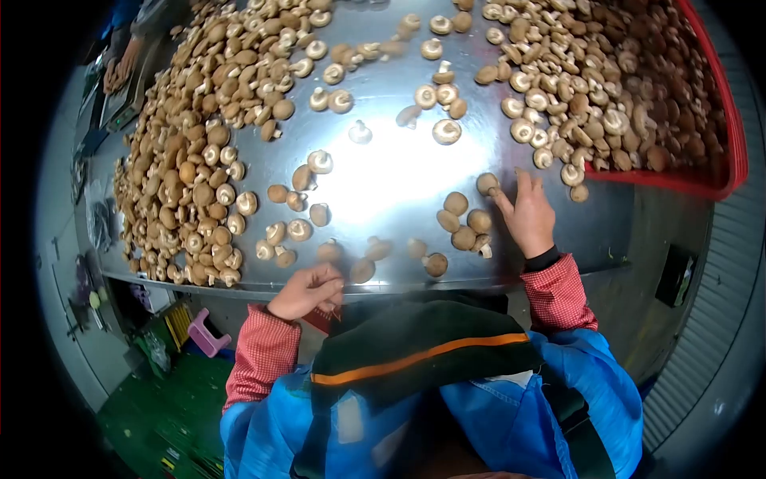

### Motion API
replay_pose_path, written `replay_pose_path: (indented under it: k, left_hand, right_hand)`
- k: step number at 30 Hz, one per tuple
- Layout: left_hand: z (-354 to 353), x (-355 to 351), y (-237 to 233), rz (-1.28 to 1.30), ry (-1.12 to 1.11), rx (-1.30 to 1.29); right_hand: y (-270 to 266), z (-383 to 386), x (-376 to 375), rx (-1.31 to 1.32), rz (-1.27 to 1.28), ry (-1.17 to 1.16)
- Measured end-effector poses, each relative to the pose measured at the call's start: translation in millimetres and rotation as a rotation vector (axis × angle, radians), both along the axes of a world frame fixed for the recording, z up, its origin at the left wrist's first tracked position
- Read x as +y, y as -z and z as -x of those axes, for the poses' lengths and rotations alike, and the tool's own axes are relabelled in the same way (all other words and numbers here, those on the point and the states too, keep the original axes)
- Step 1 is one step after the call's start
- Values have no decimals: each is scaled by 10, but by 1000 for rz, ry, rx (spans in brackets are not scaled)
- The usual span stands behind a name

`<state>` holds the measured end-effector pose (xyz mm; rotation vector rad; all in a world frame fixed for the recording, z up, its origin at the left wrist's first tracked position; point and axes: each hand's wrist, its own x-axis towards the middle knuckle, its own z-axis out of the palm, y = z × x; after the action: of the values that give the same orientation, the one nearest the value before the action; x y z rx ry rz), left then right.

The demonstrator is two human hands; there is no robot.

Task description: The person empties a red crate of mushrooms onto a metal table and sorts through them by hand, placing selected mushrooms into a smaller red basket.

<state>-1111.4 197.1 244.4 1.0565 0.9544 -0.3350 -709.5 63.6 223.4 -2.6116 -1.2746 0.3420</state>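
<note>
My left hand [307, 291] is at the front edge of the metal table, fingers curled together; whatever may be inside them is hidden. Just beyond it lies a brown mushroom [329, 251]. Over the table, my right hand [527, 215] has its fingers apart, with one fingertip at a single mushroom [487, 184]. Left of that hand sits a small cluster of mushrooms [463, 237], caps mostly up. Several loose mushrooms [300, 230] are scattered between my hands and the large pile.
A large mushroom pile [191, 176] covers the table's left side. At the right, mushrooms spill from a red basket [730, 160] onto the metal table [375, 184]. Another person's hand [120, 72] shows at the far left. A pink stool [209, 335] stands below.
</note>
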Motion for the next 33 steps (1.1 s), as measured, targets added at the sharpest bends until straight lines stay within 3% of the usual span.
replay_pose_path:
  k: [2, 3, 4, 7, 10, 14, 17, 20, 23, 24, 27, 28, 32, 33]
  left_hand:
    - [-279, 28, -51, -138, 29, -80]
    - [-363, 12, 28, -378, 147, -166]
    - [-445, 1, 51, -376, 182, -163]
    - [-706, -83, 130, -397, 287, -118]
    - [-1019, -182, 117, -660, 462, -173]
    - [-1494, -342, 206, -1018, 541, -594]
    - [-1737, -501, 548, -1216, 691, -699]
    - [-1889, -352, 352, -1258, 1154, -450]
    - [-1656, -100, 623, -1447, 775, -211]
    - [-1576, 46, 657, -1493, 638, -143]
    - [-1406, 666, 576, -1752, 472, 258]
    - [-1299, 863, 578, -1727, 435, 321]
    - [-1125, 1108, 551, -1758, 122, 243]
    - [-1137, 1066, 537, -1779, 117, 189]
  right_hand:
    - [10, -27, -197, 102, 171, 60]
    - [11, -8, -300, 163, 207, 78]
    - [13, 5, -400, 224, 244, 91]
    - [443, 150, -759, 395, 60, 2]
    - [334, 403, -635, 541, 65, 73]
    - [277, 472, -361, 686, -22, 156]
    - [354, 472, -171, 634, -138, 110]
    - [477, 428, 112, 622, -208, 65]
    - [914, 432, 571, 953, -504, -84]
    - [566, 427, 757, 1196, -285, -68]
    - [514, 481, 1091, 708, -465, -305]
    - [185, 345, 1144, 546, -418, -356]
    - [-430, -821, 1127, -177, -267, -168]
    - [-539, -1229, 1086, -322, -73, -113]
